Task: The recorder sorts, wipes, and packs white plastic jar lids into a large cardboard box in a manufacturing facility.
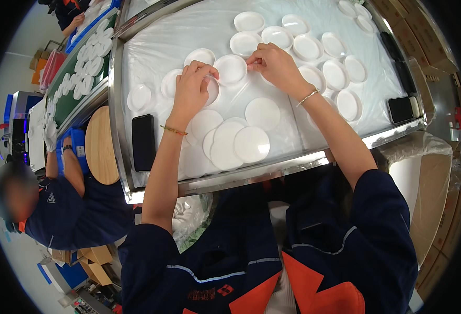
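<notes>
Shallow round white lids with raised rims lie across a table covered in clear plastic film. Between my hands sits one lid (230,70). My left hand (195,86) is closed, its fingers curled down at another white lid (212,91), which it partly covers. Its index fingertip comes near the left rim of the middle lid. My right hand (272,65) is closed in a pinch at that lid's right rim; what lies between its fingertips is too small to make out. Closer to me, flat white discs (251,144) overlap in a loose pile.
Metal edging (209,182) frames the table. A black phone (143,142) lies at the left, another dark phone (400,110) at the right. To the left, a co-worker (63,204) sits by a green conveyor belt (71,102) carrying white pieces. A film-lined cardboard box (424,193) stands at the right.
</notes>
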`<state>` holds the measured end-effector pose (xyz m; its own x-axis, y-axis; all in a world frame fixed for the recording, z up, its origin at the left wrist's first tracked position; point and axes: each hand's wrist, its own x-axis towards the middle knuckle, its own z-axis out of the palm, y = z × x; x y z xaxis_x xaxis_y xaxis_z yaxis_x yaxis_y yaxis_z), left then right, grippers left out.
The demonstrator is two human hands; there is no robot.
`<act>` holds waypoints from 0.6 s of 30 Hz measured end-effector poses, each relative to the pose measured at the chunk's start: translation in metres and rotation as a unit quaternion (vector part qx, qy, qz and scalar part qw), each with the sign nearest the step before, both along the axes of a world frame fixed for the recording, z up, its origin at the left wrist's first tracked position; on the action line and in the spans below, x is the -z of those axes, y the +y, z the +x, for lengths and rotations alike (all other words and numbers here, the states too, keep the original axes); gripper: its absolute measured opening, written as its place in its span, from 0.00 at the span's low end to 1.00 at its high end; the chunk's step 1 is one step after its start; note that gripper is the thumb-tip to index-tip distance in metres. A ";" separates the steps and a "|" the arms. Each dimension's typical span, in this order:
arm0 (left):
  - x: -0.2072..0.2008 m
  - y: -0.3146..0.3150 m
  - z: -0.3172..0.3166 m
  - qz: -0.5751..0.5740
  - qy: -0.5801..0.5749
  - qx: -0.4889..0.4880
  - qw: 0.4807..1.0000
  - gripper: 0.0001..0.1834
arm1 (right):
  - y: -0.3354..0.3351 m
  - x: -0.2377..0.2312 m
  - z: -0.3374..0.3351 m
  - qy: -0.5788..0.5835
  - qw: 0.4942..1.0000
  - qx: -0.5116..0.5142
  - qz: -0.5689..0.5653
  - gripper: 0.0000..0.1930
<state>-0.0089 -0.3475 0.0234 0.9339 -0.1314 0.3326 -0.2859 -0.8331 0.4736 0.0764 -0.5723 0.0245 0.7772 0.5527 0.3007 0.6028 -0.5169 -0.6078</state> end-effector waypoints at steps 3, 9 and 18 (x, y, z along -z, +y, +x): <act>0.000 0.000 -0.001 0.004 -0.003 -0.002 1.000 0.14 | -0.001 -0.002 -0.002 0.012 1.000 -0.001 -0.003 0.03; 0.002 0.001 0.001 0.009 -0.009 -0.001 1.000 0.14 | 0.001 -0.002 -0.002 0.007 1.000 0.002 0.009 0.03; 0.003 0.000 0.002 0.006 -0.011 0.000 1.000 0.15 | 0.000 0.000 -0.003 0.006 1.000 0.003 0.006 0.03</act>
